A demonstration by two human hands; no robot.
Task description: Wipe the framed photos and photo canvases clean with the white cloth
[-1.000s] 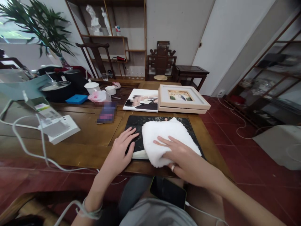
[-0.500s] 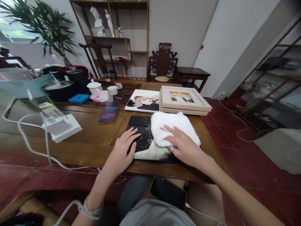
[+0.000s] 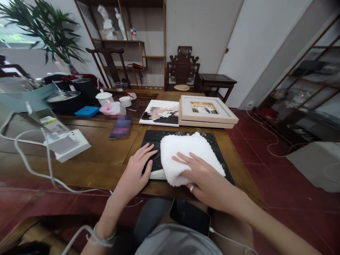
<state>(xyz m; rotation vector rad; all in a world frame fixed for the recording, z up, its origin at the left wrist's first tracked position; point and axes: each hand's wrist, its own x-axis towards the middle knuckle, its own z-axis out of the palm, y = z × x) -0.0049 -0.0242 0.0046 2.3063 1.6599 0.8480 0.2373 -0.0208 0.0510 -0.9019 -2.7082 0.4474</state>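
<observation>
A dark photo panel (image 3: 152, 137) lies flat on the wooden table near its front edge. Spread over much of it is a folded white towel (image 3: 183, 145), pressed down by my right hand (image 3: 202, 173). The fingers of that hand lie on top of the cloth, while its thumb, hidden in part, is at the towel's near edge. My left hand (image 3: 138, 168) rests on the panel's left edge, fingers stretched out, with nothing in it. A pale part of the picture (image 3: 157, 174) shows between the left hand and the towel.
Behind the panel lie a white-edged photo print (image 3: 159, 122) and stacked pale wooden frames (image 3: 208, 122). To the left are a phone-like item (image 3: 120, 127), a white box with cables (image 3: 73, 145), a blue box (image 3: 87, 111) and cups (image 3: 104, 97). A phone (image 3: 190, 216) lies on my lap.
My right hand has drawn the white towel toward me and slightly left across the panel, uncovering its far edge. My left hand stays on the panel's left edge.
</observation>
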